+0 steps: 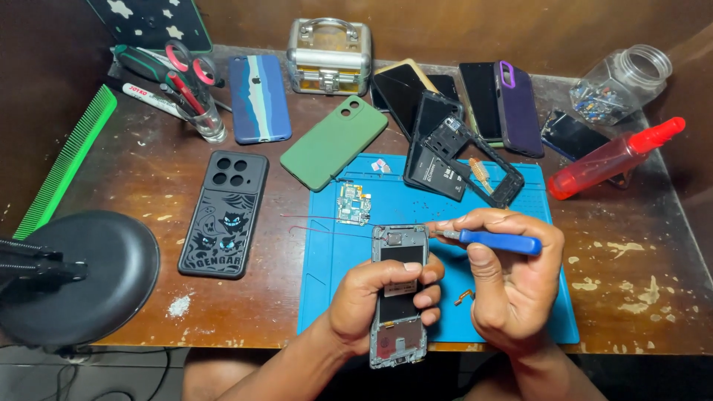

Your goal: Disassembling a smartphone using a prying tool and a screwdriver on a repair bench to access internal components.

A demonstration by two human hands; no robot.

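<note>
**Here: an opened phone under the screwdriver**

Centrally, the left hand [382,297] is closed around an opened phone [399,293], held over the near edge of the blue mat [535,312], which serves as landmark throughout. The right hand [512,286] pinches a blue-handled screwdriver [494,240], its metal tip at the phone's upper right corner. The back cover is already off and the metal frame and inner parts lie bare; by the look of it, disassembly is well advanced but unfinished. On the mat's far part rest a small green circuit board [352,203] and a black phone shell with a battery [445,160]; a tiny orange ribbon part [464,296] lies near the right hand. Left of the mat lie a matte green case [334,141] and a black embossed case [224,214]. Right of the mat, a translucent red spray bottle [613,160] lies on the worn, flaking wooden table [639,297].
</note>
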